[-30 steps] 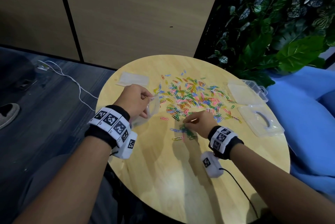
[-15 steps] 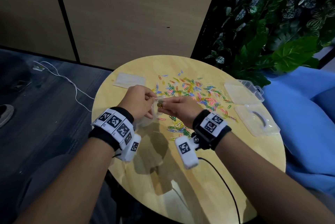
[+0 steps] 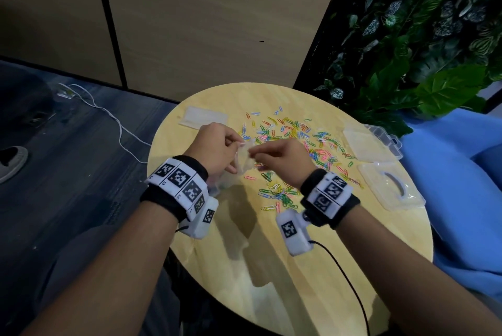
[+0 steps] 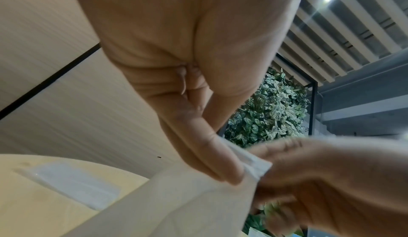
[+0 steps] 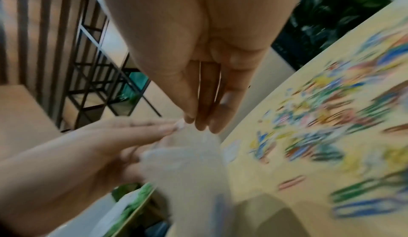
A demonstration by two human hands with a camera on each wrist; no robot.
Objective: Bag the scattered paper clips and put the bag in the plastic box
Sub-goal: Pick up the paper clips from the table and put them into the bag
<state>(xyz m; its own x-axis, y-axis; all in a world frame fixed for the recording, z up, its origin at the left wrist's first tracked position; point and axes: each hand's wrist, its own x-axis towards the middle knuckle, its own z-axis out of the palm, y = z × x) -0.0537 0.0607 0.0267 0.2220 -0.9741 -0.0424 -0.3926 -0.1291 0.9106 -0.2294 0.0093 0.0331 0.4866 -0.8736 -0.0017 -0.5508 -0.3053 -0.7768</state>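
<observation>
Many coloured paper clips (image 3: 293, 134) lie scattered over the far half of the round wooden table (image 3: 271, 281). A small clear bag (image 3: 245, 160) is held up above the table's left middle. My left hand (image 3: 239, 144) pinches one side of its mouth, and the bag hangs below the fingers (image 4: 220, 167). My right hand (image 3: 254, 149) meets it there, fingertips (image 5: 198, 123) bunched on the other side of the mouth. No clip shows between them. The open clear plastic box (image 3: 366, 142) and its handled lid (image 3: 391, 186) lie at the right edge.
A flat stack of spare clear bags (image 3: 203, 116) lies at the table's far left. A black cable (image 3: 350, 289) trails from my right wrist across the near table. Leafy plants (image 3: 421, 50) and blue fabric (image 3: 461, 186) stand to the right, with a wood-panelled wall behind.
My right hand left the clip pile with a pinch of clips and moved left to the bag's mouth, where it stays. The left hand kept hold of the bag.
</observation>
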